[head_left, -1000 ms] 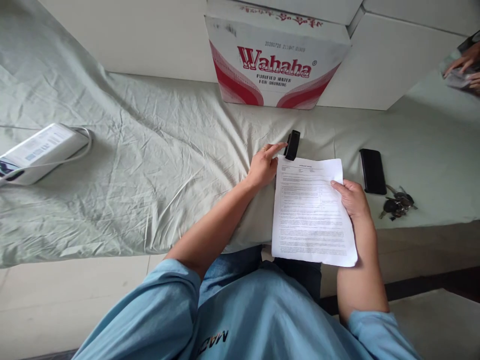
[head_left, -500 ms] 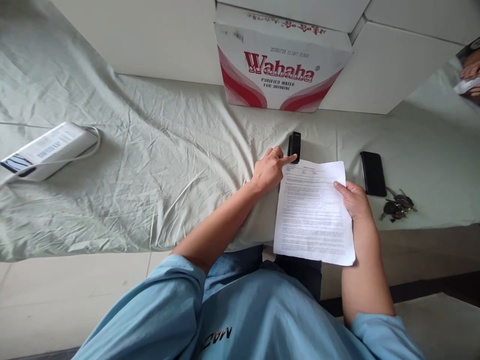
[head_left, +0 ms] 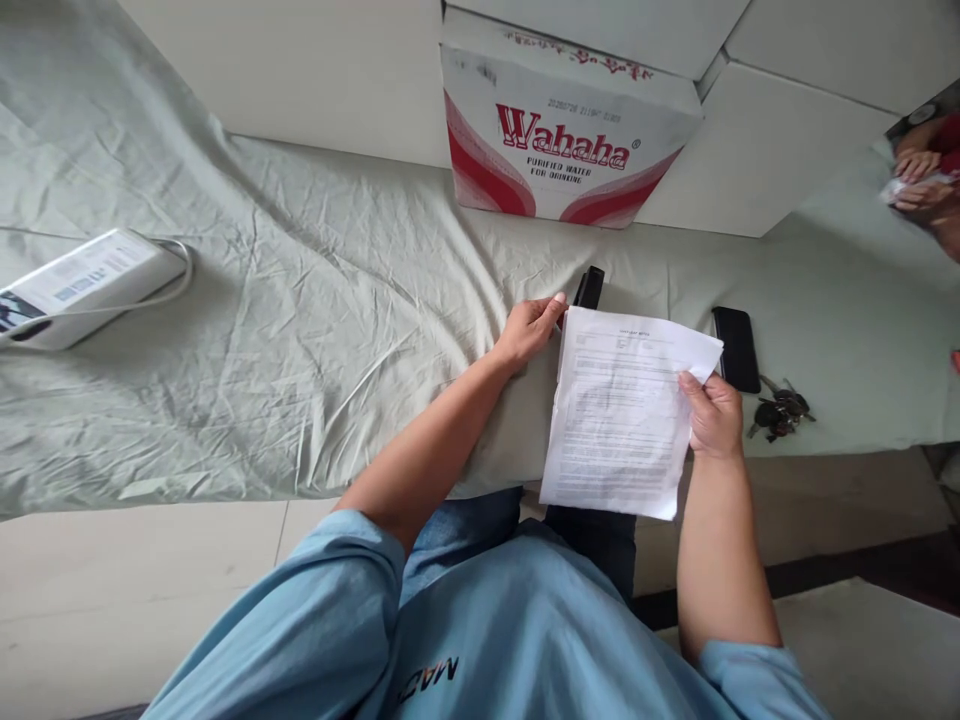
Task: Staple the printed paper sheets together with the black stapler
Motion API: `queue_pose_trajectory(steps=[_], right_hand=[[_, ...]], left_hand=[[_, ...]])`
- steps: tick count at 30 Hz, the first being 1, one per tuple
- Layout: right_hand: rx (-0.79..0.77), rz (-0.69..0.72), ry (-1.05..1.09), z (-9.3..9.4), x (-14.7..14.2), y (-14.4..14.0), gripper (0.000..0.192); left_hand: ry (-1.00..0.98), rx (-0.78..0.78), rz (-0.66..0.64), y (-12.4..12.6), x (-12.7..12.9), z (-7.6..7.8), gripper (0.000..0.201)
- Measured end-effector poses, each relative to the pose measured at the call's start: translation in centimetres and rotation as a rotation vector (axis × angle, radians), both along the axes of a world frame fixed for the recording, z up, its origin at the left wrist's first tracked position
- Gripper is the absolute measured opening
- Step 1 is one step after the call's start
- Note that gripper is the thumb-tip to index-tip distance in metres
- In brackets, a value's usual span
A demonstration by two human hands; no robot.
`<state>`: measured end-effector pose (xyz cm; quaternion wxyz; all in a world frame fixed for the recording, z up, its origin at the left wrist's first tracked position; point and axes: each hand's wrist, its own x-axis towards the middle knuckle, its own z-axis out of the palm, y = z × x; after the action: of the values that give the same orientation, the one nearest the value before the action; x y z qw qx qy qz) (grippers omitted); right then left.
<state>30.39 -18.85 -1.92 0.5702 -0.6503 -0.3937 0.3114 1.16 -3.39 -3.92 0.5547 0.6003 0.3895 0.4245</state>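
Note:
Printed sheets of paper [head_left: 622, 410] are held up over the near edge of the cloth-covered table, with their lower part over my lap. My left hand [head_left: 529, 330] is closed at the top left corner, thumb on top and fingers curled below. On the right side my right hand [head_left: 714, 412] grips the paper, thumb over the print and fingers mostly hidden behind. Just beyond the top left corner lies a black stapler [head_left: 591, 287], its near end hidden by the paper and hand.
A black phone [head_left: 736, 348] and a bunch of keys [head_left: 781, 412] lie to the right. A Wahaha water carton [head_left: 562, 140] stands at the back. A white box with a cable [head_left: 94, 285] is at far left. Another person's hands [head_left: 921, 180] show at upper right.
My left hand has drawn back from the stapler, its pointing finger now folded in, and takes the paper's corner. The paper's top edge has tilted, and the stapler has turned slightly.

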Motion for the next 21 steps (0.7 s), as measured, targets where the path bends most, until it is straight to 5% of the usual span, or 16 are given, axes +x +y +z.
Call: queue_pose_trajectory(steps=[5, 12, 21], right_hand=[[-0.001, -0.014, -0.097, -1.8, 0.1, 2.2, 0.038], [0.086, -0.150, -0.106, -2.4, -0.5, 2.2, 0.047], [0.095, -0.115, -0.129, -3.1, 0.4, 2.7, 0.044]], left_hand=[[0.026, 0.029, -0.101, -0.2, -0.6, 0.7, 0.060], [0.156, 0.087, -0.048, 0.2, -0.4, 1.1, 0.048], [-0.086, -0.016, -0.057, 0.2, -0.3, 0.2, 0.042]])
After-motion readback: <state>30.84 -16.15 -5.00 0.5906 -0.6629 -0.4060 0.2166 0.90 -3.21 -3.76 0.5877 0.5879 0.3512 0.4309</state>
